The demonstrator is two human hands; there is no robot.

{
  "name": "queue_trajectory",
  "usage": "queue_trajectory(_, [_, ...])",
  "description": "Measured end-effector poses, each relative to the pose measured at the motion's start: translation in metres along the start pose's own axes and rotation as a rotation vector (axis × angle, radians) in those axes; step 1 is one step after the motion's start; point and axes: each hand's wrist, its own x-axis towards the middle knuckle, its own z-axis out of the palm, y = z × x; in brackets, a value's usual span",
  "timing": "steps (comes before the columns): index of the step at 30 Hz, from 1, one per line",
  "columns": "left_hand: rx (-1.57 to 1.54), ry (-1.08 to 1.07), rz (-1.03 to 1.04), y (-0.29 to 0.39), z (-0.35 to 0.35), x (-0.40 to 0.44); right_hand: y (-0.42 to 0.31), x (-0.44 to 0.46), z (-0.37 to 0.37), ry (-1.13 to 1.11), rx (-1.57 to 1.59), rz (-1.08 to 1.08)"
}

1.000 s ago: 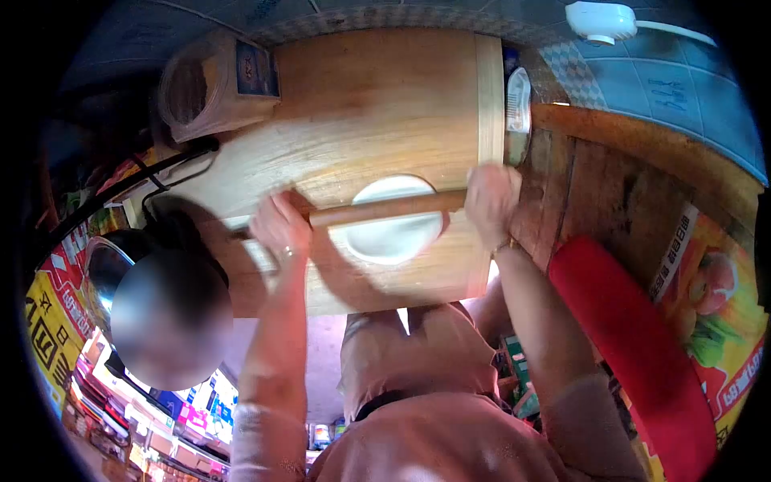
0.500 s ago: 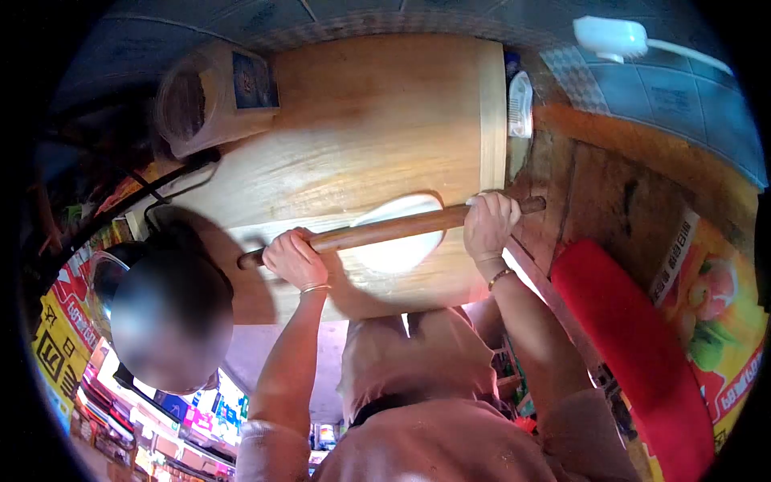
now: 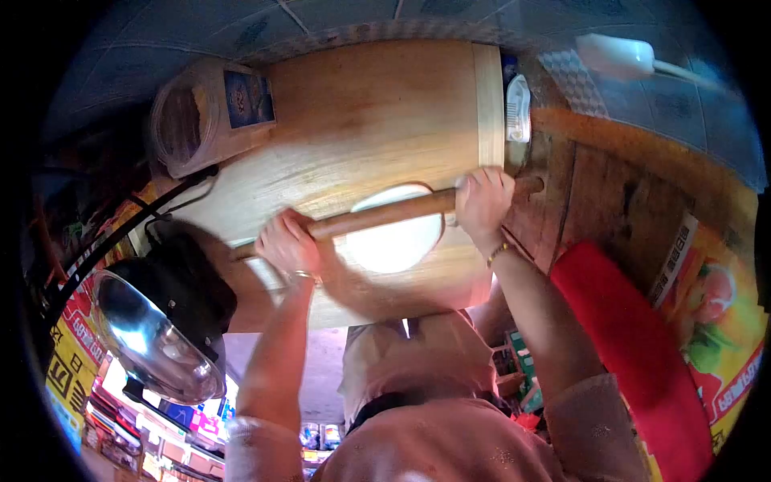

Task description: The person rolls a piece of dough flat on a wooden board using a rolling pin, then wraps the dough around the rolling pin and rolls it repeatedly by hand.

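You have the fingers of both hands wrapped around a wooden rolling pin point(image 3: 385, 215), your left hand point(image 3: 291, 243) at 9 o'clock from the flat white dough sheet point(image 3: 393, 247) and your right hand point(image 3: 483, 205) between 2 and 3 o'clock from it. The dough lies on the wooden bench point(image 3: 369, 112) between your hands, under the pin, which crosses its upper part at a slant, the right end higher in view. Your fingers look clear of the dough, the right ones just beside its edge, and the pin's ends stick out past both hands. Out from the dough, a clear plastic tub point(image 3: 183, 120) stands at 10 o'clock, a shiny metal bowl point(image 3: 152, 329) sits at 8 o'clock, and a long red cushion point(image 3: 626, 337) lies at 4 o'clock.
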Motion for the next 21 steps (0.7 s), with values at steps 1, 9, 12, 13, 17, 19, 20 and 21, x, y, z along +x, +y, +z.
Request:
queue_trajectory(1, [-0.045, -0.028, -0.008, 0.005, 0.003, 0.024, 0.001, 0.016, 0.002, -0.098, -0.009, 0.018])
queue_trajectory(9, [-0.200, -0.138, -0.138, 0.023, 0.015, 0.096, 0.007, 0.062, 0.012, -0.010, 0.049, 0.000])
queue_trajectory(12, [-0.192, -0.147, -0.175, 0.020, 0.019, 0.099, 0.011, 0.077, 0.015, -0.006, 0.022, -0.080])
queue_trajectory(13, [-0.177, -0.176, -0.204, 0.020, 0.020, 0.101, 0.012, 0.081, 0.018, 0.002, 0.027, -0.082])
queue_trajectory(17, [-0.003, -0.314, -0.104, 0.012, 0.031, 0.127, 0.011, 0.095, 0.020, 0.124, 0.031, -0.079])
queue_trajectory(19, [-0.086, -0.372, -0.022, 0.022, 0.037, 0.128, 0.010, 0.096, 0.023, -0.016, 0.025, 0.128])
queue_trajectory(20, [-0.163, -0.351, 0.026, 0.042, 0.035, 0.109, 0.011, 0.081, 0.026, 0.088, 0.123, 0.048])
queue_trajectory(21, [-0.235, -0.337, 0.072, 0.085, 0.013, 0.085, 0.004, 0.073, 0.016, 0.112, 0.125, 0.044])
